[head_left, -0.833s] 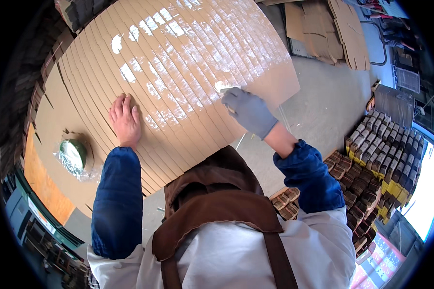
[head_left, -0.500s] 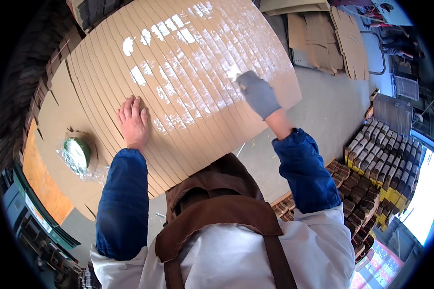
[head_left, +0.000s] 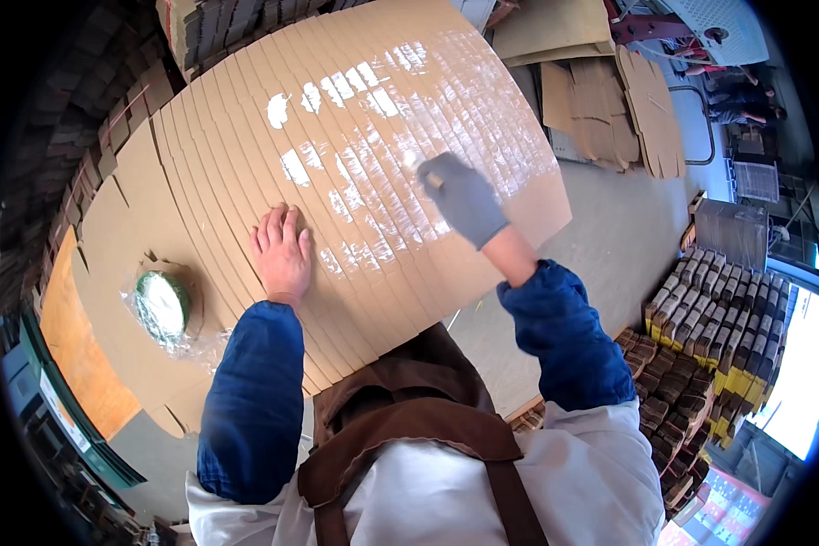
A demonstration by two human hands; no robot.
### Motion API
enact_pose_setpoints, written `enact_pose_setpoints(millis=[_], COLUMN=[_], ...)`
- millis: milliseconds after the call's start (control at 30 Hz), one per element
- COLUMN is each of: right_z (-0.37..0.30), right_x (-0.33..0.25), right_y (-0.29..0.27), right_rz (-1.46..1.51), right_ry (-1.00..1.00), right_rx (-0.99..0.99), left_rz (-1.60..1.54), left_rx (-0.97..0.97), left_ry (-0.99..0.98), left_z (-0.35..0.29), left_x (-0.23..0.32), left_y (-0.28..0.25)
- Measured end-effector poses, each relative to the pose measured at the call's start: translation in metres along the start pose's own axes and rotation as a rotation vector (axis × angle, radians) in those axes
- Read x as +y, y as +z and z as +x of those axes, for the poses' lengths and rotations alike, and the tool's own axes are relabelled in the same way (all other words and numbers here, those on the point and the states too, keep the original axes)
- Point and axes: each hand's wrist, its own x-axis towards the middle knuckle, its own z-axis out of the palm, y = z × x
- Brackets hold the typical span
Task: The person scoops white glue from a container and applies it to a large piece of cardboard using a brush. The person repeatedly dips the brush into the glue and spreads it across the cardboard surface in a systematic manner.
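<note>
A fanned row of overlapping brown cardboard sheets [head_left: 237, 173] spreads before me, with white, wet-looking paste [head_left: 382, 100] streaked over its far and right parts. My bare left hand [head_left: 283, 252] lies flat on the sheets, fingers stretched out. My right hand [head_left: 464, 198], in a grey glove, is curled closed over the pasted strips at the right. Whatever its fingers hold is hidden and blurred. On the cardboard to the left of my left hand stands a green bowl [head_left: 187, 296] with shiny clear plastic [head_left: 200, 346] bunched around it.
Flattened cardboard [head_left: 601, 109] is piled at the far right. Stacked dark and yellow bundles [head_left: 719, 309] stand on the right, near a grey box [head_left: 733, 232]. More stacked cardboard [head_left: 109, 73] lines the far left. An orange-brown board [head_left: 82, 346] shows at the left edge. People [head_left: 746, 100] appear far off, upper right.
My right hand has moved left and slightly nearer across the pasted strips. The left hand stays flat on the cardboard. The whole view has shifted a little.
</note>
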Motion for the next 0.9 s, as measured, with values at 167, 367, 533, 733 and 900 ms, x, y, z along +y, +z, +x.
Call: enact_pose_setpoints(millis=[167, 367, 533, 733, 900], right_z=[0.049, 0.065, 0.098, 0.182, 0.197], right_x=[0.069, 0.064, 0.031, 0.111, 0.064], right_y=[-0.026, -0.021, -0.019, -0.052, -0.016], right_rz=[-0.151, -0.121, 0.086, -0.21, 0.031], right_ry=[0.178, 0.067, -0.129, 0.082, -0.167], right_rx=[0.077, 0.053, 0.07, 0.119, 0.032], left_rz=[-0.015, -0.005, -0.013, -0.029, 0.006], left_rx=[0.007, 0.002, -0.019, -0.023, -0.047], left_ry=[0.005, -0.005, -0.025, -0.026, -0.062], left_z=[0.005, 0.014, 0.004, 0.011, 0.003], left_x=[0.005, 0.005, 0.002, 0.01, 0.003], left_y=[0.001, -0.004, -0.007, -0.005, -0.011])
